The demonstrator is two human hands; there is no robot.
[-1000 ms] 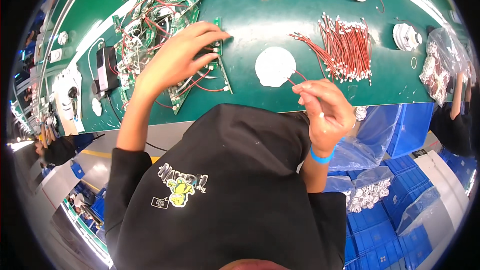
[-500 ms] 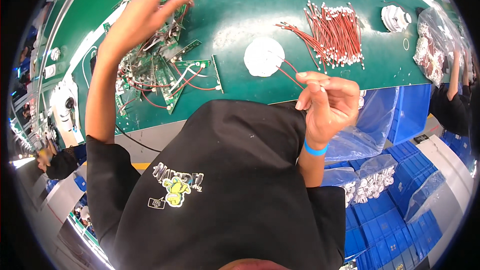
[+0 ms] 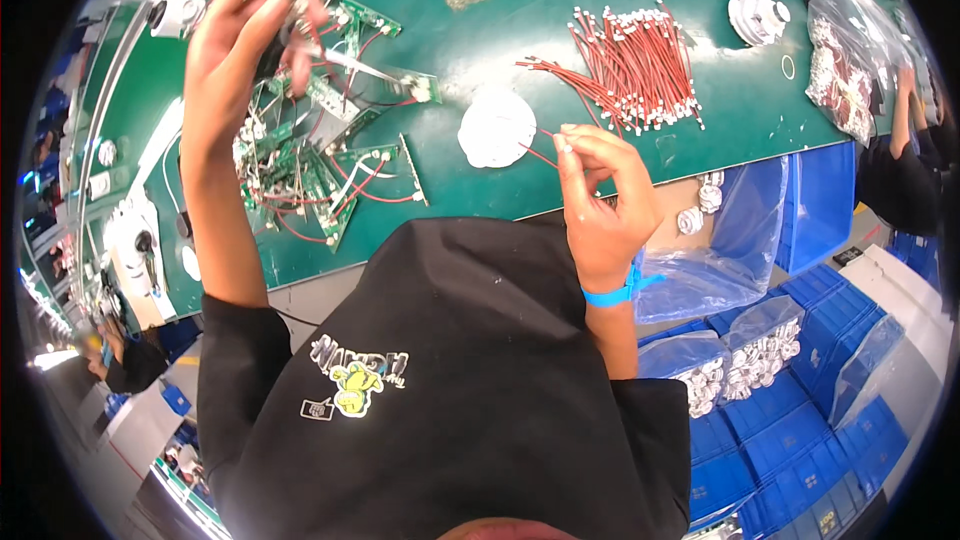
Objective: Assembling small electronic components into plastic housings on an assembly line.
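At the left, my left hand [image 3: 235, 45] is over a tangled pile of green circuit boards [image 3: 310, 165] with red wires and white flat cables. Its fingers are curled and partly smeared by motion, and I cannot make out what is between them. Loose boards [image 3: 415, 86] and cables spread out beside its fingertips. Close to the bench's front edge, my right hand [image 3: 605, 195] pinches the red wires [image 3: 540, 152] that come from a round white part [image 3: 497, 130]. That part lies flat on the green bench; the wire ends are hidden by my fingers.
Beyond the white part lies a bundle of red wires [image 3: 640, 70] with white connectors. Farther right are a white round unit [image 3: 757, 19] and a clear bag [image 3: 840, 70]. Blue crates [image 3: 815, 210] with plastic liners stand below the bench at right. A co-worker's arm [image 3: 903, 105] shows at far right.
My left hand has moved left and down into the pile, and some boards have shifted. My right hand still pinches the wires. The whole view has shifted slightly.
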